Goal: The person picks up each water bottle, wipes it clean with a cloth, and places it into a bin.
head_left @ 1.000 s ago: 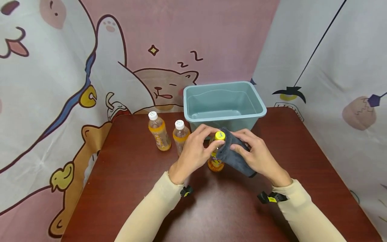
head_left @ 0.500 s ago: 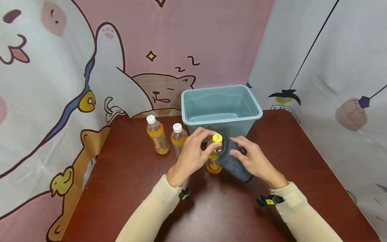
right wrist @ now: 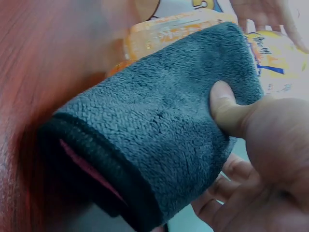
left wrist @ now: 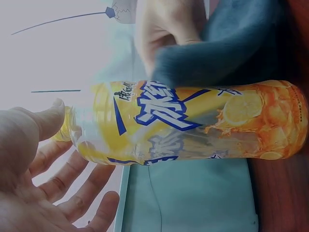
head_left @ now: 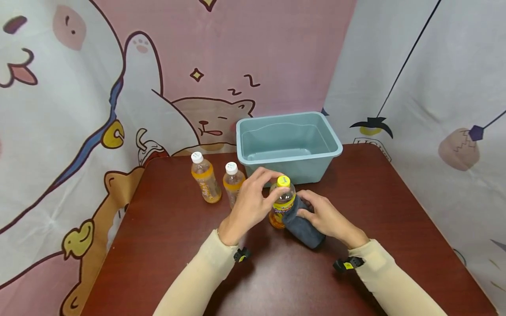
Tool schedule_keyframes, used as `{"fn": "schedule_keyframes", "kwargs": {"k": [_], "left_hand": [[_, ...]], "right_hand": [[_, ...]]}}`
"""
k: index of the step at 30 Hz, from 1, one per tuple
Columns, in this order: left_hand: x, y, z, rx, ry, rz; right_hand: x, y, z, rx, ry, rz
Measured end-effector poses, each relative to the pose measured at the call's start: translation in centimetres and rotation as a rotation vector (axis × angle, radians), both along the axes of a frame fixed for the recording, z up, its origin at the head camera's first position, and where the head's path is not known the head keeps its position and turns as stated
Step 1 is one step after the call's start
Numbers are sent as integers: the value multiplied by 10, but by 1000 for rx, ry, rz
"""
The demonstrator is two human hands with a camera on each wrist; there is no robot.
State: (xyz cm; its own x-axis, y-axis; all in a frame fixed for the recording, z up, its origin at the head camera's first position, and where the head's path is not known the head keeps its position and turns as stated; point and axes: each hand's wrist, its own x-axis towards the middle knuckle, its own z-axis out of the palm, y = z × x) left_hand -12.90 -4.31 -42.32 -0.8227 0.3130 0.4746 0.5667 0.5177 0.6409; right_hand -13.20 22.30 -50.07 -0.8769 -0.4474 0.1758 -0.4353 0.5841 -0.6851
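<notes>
A clear bottle with a yellow cap and a yellow lemon-drink label stands upright on the table. My left hand pinches it at the cap between thumb and finger; in the left wrist view the other fingers spread loosely beside the neck. A folded dark grey cloth is in my right hand, thumb on top and fingers beneath. That cloth lies against the right side of the bottle, covering part of the label. Its pink inner layer shows in the right wrist view.
Two bottles with white caps and orange labels, one farther left and one nearer, stand left of my hands. A light blue-green plastic bin is behind the held bottle. The reddish-brown table meets a cartoon-printed curtain.
My right hand has moved the cloth down the bottle from near the cap to the label. The left hand keeps its pinch at the cap. The view has shifted slightly.
</notes>
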Motion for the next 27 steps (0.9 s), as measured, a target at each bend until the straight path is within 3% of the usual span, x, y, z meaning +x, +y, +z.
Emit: {"fn": "schedule_keyframes", "kwargs": {"k": [14, 27], "left_hand": [[1, 0, -1, 5, -2, -11], [-1, -1, -1, 13, -8, -14]], "right_hand": [[0, -4, -9, 182, 5, 33], [2, -4, -11, 127, -30, 18]]}}
